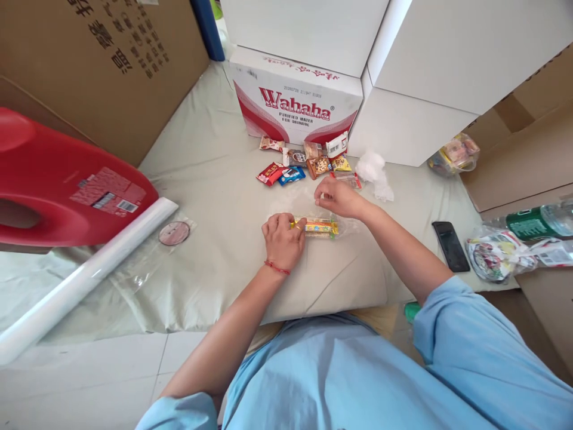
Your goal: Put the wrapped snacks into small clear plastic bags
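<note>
Left hand point(283, 242) has its fingers curled over the left end of some slim, shiny yellow snack sticks point(320, 227) (can't tell how many), thumb on top, with thin clear film point(351, 229) around them on a wrinkly pale cloth point(224, 239). Right hand point(335, 196) is just beyond, fingers bent almost to a pinch, can't tell if on anything; past that, about nine crinkly packets point(292, 175), one crumpled white wad point(375, 172), one printed cardboard box point(298, 101).

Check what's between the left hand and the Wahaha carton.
In the head view, a cluster of wrapped snacks lies between the left hand and the Wahaha carton; its red packet and blue packet sit on the hand's side.
</note>
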Motion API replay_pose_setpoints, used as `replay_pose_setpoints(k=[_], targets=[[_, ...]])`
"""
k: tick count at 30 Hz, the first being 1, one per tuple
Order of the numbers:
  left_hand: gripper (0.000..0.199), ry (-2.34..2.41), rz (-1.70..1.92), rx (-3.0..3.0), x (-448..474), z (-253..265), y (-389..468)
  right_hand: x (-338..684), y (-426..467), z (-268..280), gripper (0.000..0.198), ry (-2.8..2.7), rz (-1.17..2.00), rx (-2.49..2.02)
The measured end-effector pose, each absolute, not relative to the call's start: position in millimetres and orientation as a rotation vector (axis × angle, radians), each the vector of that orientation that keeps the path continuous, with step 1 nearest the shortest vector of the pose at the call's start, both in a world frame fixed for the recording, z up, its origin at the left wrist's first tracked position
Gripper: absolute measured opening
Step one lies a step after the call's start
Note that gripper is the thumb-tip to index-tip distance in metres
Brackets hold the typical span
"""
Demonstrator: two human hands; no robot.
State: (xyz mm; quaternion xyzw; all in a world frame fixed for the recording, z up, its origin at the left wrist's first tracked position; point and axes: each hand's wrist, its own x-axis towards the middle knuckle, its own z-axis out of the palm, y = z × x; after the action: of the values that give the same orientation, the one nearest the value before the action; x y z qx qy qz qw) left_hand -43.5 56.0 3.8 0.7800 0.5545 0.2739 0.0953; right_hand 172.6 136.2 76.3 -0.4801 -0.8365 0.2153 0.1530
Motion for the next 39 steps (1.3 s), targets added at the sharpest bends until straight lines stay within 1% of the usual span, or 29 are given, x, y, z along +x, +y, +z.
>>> replay_pose_setpoints(k=[3, 6, 10, 13, 14, 16, 18, 19, 20, 21, 24, 25, 28, 30, 32, 33, 34, 36, 38, 39], targets=[[0.03, 1.633, 0.762, 2.278, -44, 1, 60, 164, 98, 86, 0.02, -2.633, 0.601, -1.303], [0.027, 1.568, 0.788, 2.247, -48, -5, 65, 153, 66, 78, 0.028, -2.768, 0.475, -1.312], [0.023, 1.434, 1.034, 2.038, -58, -15, 70, 146, 49, 58, 0.035, -2.774, 0.368, -1.384], [0.023, 1.521, 1.206, 1.787, -70, -17, 79, 143, 47, 53, 0.038, -2.785, 0.353, -1.407], [0.026, 1.572, 1.227, 1.734, -73, -16, 85, 142, 47, 54, 0.038, -2.796, 0.357, -1.399], [0.043, 1.623, 1.215, 1.712, -77, -10, 101, 140, 47, 58, 0.039, -2.817, 0.372, -1.384], [0.064, 1.548, 1.15, 1.779, -78, -2, 122, 137, 47, 64, 0.038, -2.839, 0.389, -1.386], [0.069, 1.456, 1.102, 1.818, -77, 2, 133, 136, 47, 66, 0.037, -2.849, 0.394, -1.39], [0.066, 1.334, 1.039, 1.846, -77, 4, 143, 135, 47, 68, 0.036, -2.856, 0.398, -1.393], [0.057, 1.204, 0.975, 1.848, -77, 6, 153, 135, 48, 68, 0.034, -2.859, 0.401, -1.396], [0.015, 0.982, 0.96, 1.729, -84, 4, 166, 135, 48, 66, 0.036, -2.832, 0.42, -1.41], [0.009, 0.984, 1.013, 1.68, -90, 2, 166, 137, 48, 63, 0.04, -2.812, 0.433, -1.416], [0.01, 1.066, 1.135, 1.602, -111, -5, 154, 142, 45, 54, 0.058, -2.714, 0.494, -1.394], [0.009, 1.068, 1.113, 1.594, -124, -6, 142, 145, 42, 48, 0.065, -2.641, 0.54, -1.352], [0.012, 1.039, 1.09, 1.571, -131, -4, 134, 147, 39, 44, 0.07, -2.598, 0.559, -1.306], [0.018, 1.051, 1.099, 1.54, -132, -2, 131, 147, 39, 42, 0.07, -2.596, 0.557, -1.281], [0.026, 1.098, 1.11, 1.505, -131, -1, 131, 146, 38, 41, 0.065, -2.607, 0.548, -1.255], [0.038, 1.274, 1.082, 1.494, -127, -1, 133, 145, 38, 40, 0.049, -2.642, 0.519, -1.213], [0.045, 1.436, 0.919, 1.633, -123, -3, 137, 143, 39, 39, 0.037, -2.659, 0.486, -1.203], [0.049, 1.466, 0.805, 1.738, -123, -4, 138, 143, 39, 39, 0.034, -2.657, 0.472, -1.208]])
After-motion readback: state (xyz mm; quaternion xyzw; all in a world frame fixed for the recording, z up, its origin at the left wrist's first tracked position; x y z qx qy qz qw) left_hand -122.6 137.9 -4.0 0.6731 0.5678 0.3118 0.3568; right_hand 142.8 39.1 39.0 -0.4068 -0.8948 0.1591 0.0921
